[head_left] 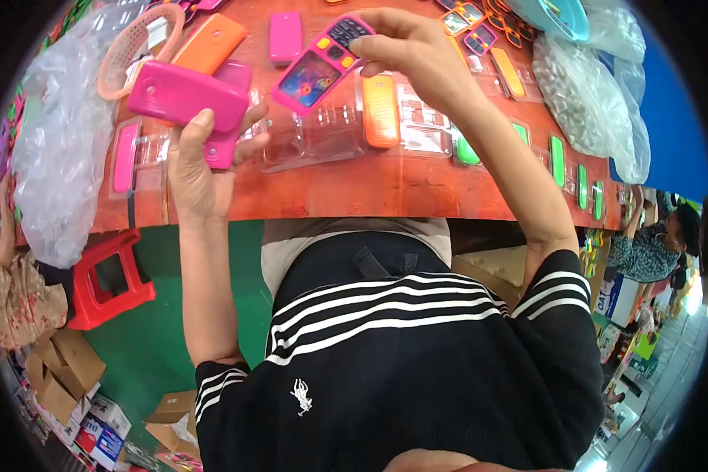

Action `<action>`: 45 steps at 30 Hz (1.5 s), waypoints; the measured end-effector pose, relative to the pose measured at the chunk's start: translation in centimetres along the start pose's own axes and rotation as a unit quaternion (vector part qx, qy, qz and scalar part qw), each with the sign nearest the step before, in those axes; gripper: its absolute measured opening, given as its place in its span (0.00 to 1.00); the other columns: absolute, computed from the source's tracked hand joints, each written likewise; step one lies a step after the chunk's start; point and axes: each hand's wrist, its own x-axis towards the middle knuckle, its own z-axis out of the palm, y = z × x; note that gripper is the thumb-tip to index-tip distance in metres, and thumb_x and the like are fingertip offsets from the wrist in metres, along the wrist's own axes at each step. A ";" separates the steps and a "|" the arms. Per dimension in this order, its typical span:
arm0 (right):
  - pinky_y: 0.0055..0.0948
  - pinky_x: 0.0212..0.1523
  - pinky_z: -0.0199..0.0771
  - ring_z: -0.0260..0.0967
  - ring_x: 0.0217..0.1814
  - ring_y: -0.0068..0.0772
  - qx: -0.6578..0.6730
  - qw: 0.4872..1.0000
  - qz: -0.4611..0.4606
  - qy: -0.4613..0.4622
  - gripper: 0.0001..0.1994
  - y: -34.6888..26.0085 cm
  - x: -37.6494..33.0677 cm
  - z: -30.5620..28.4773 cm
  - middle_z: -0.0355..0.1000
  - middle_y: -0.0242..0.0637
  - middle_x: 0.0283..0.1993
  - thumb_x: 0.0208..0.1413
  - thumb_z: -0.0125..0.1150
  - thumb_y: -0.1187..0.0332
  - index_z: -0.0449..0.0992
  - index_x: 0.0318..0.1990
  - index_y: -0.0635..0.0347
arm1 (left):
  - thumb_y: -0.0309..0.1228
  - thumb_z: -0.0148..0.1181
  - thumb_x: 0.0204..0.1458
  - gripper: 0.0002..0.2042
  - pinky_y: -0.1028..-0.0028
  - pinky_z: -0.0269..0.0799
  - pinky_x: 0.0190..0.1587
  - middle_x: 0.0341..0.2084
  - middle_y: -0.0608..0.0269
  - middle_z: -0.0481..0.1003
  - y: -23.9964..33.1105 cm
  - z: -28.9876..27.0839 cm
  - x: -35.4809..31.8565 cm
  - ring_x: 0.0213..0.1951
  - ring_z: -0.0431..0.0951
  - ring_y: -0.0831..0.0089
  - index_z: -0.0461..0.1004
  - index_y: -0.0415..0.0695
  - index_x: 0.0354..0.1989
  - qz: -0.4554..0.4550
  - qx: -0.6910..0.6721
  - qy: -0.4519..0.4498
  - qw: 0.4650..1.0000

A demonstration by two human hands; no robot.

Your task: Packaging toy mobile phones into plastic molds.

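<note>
Gripping glossy pink plastic shells (pixel 189 98), toy phone (pixel 322 63)

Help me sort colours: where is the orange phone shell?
In the head view, the orange phone shell lies on the red table, just below the right hand.

The scene is brightly and evenly lit, with saturated colours and only soft, faint shadows under the hands on the orange-brown surface (pixel 354 189). Glare sits on the clear plastic trays (pixel 322 134) and on the clear plastic bags (pixel 55 149) at both sides. The brightest, washed-out patch lies at the lower right rim. Fisheye distortion bends the surface edge into a curve, and a black vignette rings the frame. The centre is sharp; the rim details smear and blur.
</note>
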 end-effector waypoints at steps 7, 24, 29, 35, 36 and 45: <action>0.28 0.29 0.73 0.71 0.34 0.35 -0.382 0.785 -0.485 0.042 0.20 2.9 -2.1 4.8 0.72 0.37 0.35 0.36 0.59 0.79 0.73 0.42 0.61 | 0.32 0.54 0.48 0.22 0.67 0.82 0.29 0.39 0.48 0.70 1.9 -2.2 -3.0 0.40 0.75 0.49 0.60 0.32 0.49 0.048 0.063 0.056 0.995; 0.24 0.40 0.71 0.70 0.39 0.25 -0.043 0.988 -0.137 -0.064 0.21 1.3 1.7 8.5 0.73 0.38 0.39 0.54 0.57 0.62 0.65 0.53 0.62 | 0.29 0.53 0.47 0.20 0.66 0.81 0.28 0.39 0.49 0.72 1.2 -3.6 -5.6 0.38 0.76 0.52 0.62 0.34 0.49 -0.069 0.005 0.000 0.998; 0.20 0.33 0.69 0.68 0.33 0.18 0.062 0.975 -0.014 -0.211 0.19 -1.3 2.1 10.1 0.73 0.33 0.36 0.51 0.59 0.66 0.69 0.49 0.64 | 0.28 0.53 0.47 0.21 0.65 0.81 0.28 0.39 0.45 0.71 1.1 -3.6 -6.5 0.38 0.76 0.50 0.62 0.31 0.48 -0.091 0.007 -0.012 0.996; 0.19 0.32 0.71 0.69 0.35 0.20 0.119 0.989 -0.067 -0.055 0.16 -1.5 4.8 10.8 0.71 0.34 0.38 0.51 0.58 0.69 0.70 0.47 0.65 | 0.27 0.53 0.47 0.24 0.65 0.80 0.28 0.41 0.43 0.70 0.4 -4.6 -9.2 0.38 0.76 0.50 0.60 0.31 0.53 -0.135 -0.052 -0.026 0.989; 0.19 0.32 0.71 0.69 0.35 0.20 0.120 0.989 -0.066 -0.061 0.16 -1.7 5.3 11.4 0.71 0.34 0.38 0.51 0.58 0.69 0.70 0.47 0.65 | 0.27 0.53 0.46 0.25 0.65 0.80 0.28 0.41 0.43 0.70 0.4 -5.0 -10.0 0.38 0.76 0.50 0.59 0.30 0.54 -0.129 -0.064 -0.038 0.989; 0.20 0.31 0.69 0.68 0.34 0.20 -0.112 0.959 -0.038 -0.256 0.18 0.6 10.3 14.7 0.71 0.34 0.36 0.52 0.58 0.63 0.69 0.48 0.63 | 0.28 0.56 0.44 0.29 0.59 0.80 0.29 0.45 0.37 0.67 0.2 -8.5 -14.2 0.41 0.73 0.40 0.58 0.40 0.57 -0.081 -0.034 -0.022 0.996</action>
